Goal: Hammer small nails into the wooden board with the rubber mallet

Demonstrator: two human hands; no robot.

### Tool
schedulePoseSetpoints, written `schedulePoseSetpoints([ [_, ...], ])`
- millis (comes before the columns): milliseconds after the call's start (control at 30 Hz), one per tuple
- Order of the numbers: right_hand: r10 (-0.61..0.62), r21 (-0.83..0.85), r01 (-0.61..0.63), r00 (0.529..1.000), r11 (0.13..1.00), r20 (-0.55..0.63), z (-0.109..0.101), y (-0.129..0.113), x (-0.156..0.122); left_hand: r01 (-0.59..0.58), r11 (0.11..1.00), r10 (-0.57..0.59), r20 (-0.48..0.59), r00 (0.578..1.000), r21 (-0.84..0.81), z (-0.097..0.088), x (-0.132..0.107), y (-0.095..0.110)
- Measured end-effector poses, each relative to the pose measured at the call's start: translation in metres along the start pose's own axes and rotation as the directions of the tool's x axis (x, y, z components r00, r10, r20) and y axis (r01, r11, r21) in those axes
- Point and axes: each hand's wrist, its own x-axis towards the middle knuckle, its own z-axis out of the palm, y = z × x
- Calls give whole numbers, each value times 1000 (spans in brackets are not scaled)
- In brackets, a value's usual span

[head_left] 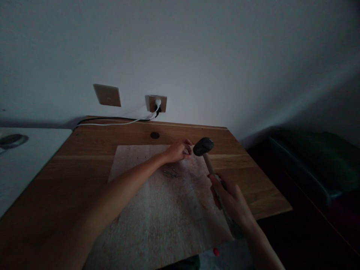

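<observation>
My right hand (229,198) is wrapped round the wooden handle of a hammer (206,152), whose dark head hangs just right of my left hand. My left hand (178,150) reaches across a pale plywood board (157,213) and pinches something small at the board's far edge; I cannot make out what it is. Several thin nails (171,173) lie loose on the board just below that hand.
The board rests on a brown wooden table (70,176) against a white wall. Two wall sockets (156,103) sit behind, with cables running left. A white surface (25,157) adjoins the table on the left. Dark furniture (309,161) stands at right.
</observation>
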Motion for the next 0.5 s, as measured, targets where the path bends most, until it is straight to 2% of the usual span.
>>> schedulePoseSetpoints([
  [67,-2,8,2,1000,1000,4,1,0,0,-13,1000,13,9,1000,-8,0,0,0],
  [267,-13,-51,15,999,999,47,2,7,2,14,1000,-14,-70,997,12,3,-1,0],
  [500,6,-2,-6,1000,1000,4,1,2,1,30,999,-29,-21,999,13,0,-1,1],
])
